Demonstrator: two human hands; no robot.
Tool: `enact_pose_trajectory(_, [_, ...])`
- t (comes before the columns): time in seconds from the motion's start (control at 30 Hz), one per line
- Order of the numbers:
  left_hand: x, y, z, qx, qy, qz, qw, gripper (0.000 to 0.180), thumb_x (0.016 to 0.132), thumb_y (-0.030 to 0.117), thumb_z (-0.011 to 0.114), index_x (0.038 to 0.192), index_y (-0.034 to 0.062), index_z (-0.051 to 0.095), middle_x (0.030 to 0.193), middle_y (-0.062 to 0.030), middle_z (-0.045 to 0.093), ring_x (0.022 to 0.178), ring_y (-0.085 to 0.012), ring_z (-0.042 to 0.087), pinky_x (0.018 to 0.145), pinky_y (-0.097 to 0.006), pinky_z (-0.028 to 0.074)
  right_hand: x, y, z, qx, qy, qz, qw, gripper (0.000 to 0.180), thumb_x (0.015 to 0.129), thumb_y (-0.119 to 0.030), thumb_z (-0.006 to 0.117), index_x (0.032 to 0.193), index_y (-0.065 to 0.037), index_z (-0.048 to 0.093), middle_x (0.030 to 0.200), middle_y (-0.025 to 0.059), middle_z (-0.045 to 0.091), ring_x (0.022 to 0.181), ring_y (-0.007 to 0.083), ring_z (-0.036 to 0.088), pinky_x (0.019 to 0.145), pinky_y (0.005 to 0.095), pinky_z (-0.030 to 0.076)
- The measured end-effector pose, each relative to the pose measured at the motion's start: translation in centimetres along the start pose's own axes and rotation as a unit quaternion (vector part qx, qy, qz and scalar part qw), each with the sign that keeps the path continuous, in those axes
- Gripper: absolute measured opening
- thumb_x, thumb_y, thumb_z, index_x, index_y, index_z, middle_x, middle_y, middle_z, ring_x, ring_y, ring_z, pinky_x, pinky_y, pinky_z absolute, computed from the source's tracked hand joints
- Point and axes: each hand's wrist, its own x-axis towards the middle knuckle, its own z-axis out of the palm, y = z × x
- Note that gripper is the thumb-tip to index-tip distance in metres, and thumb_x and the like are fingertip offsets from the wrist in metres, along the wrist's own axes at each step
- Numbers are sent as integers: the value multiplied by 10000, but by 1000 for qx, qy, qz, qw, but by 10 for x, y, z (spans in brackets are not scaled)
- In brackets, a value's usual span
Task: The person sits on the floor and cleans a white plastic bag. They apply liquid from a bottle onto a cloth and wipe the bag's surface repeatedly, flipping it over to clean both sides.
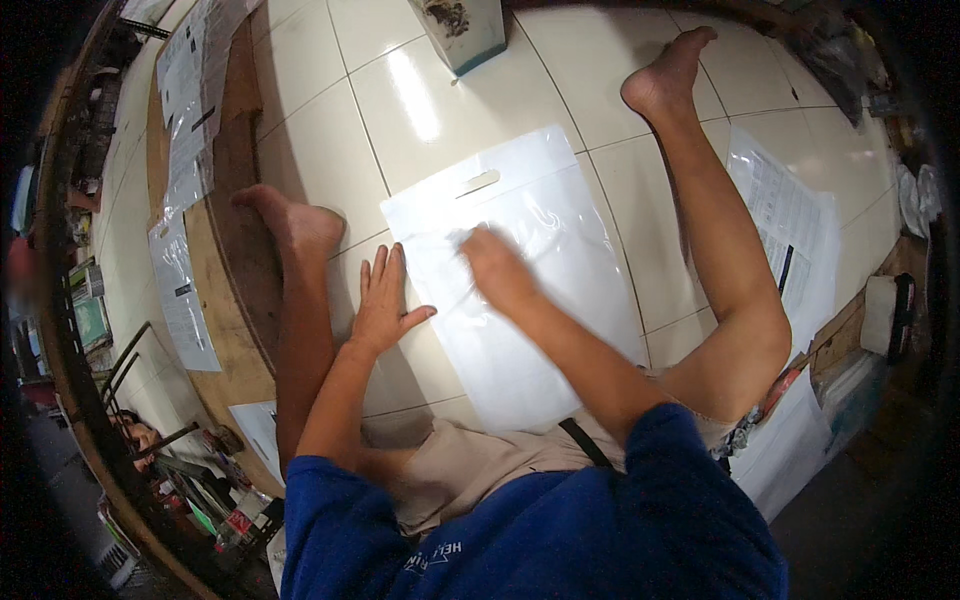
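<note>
A flat white plastic bag (pixel 545 365) with an oval handle slot at its far end lies on the tiled floor between my legs. My left hand (pixel 380 308) rests beside the bag's left edge, its fingers spread and nothing in them. Over the upper middle of the bag is my right hand (pixel 497 270), blurred by motion, its fingers curled closed against the plastic. Whatever those fingers may hold is hidden. Creases and shiny ripples run across the bag around the right hand.
Printed plastic sheets or bags (pixel 190 300) lie along a brown wooden board (pixel 232 260) on the left. Another printed white bag (pixel 790 220) is beyond my right leg. A pale box-like block (pixel 465 35) stands at the far side. Cluttered racks (pixel 130 400) line the left rim.
</note>
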Motion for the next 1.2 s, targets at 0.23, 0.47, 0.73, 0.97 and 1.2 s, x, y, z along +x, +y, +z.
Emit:
enact_pose_trajectory(0.23, [5,3,1,12,-2,7,1000,1072,822,578,649,1520,-48,129,1588,-222,167,1483,-390,84,1192,-549,40,11,97,-117,-81,194,77,975,124,845,7,536,926,0,630,889,182,569,836,362,578,755,451,489])
enact_pose_trajectory(0.47, [4,-5,6,35,-12,16,999,1018,845,622,589,1523,-17,179,1597,-210,152,1487,-392,68,1180,-572,26,-7,-55,28,-9,-113,-61,992,154,878,-55,552,997,2,631,1116,171,606,1075,337,568,958,392,476])
enact_pose_trajectory(0.73, [3,2,2,29,-23,7,999,1036,849,589,599,1522,-46,133,1601,-233,105,1487,-405,37,1182,-558,6,-17,74,-131,-137,88,179,970,134,908,-38,501,922,12,625,968,196,582,928,351,598,835,419,511])
enact_pose_trajectory(0.97, [8,1,5,39,-23,35,998,1074,831,606,589,1519,-60,104,1591,-266,90,1480,-436,18,1168,-587,1,-6,-24,-9,73,163,-7,984,143,865,-90,552,972,-23,620,1094,149,564,1020,309,560,861,426,504])
enact_pose_trajectory(1.2, [3,-1,10,47,-34,14,998,1122,807,650,580,1522,-59,83,1594,-269,66,1482,-431,3,1166,-591,-8,-21,-15,-3,1,20,61,998,184,923,-105,482,927,13,623,1034,181,593,974,328,581,882,437,490])
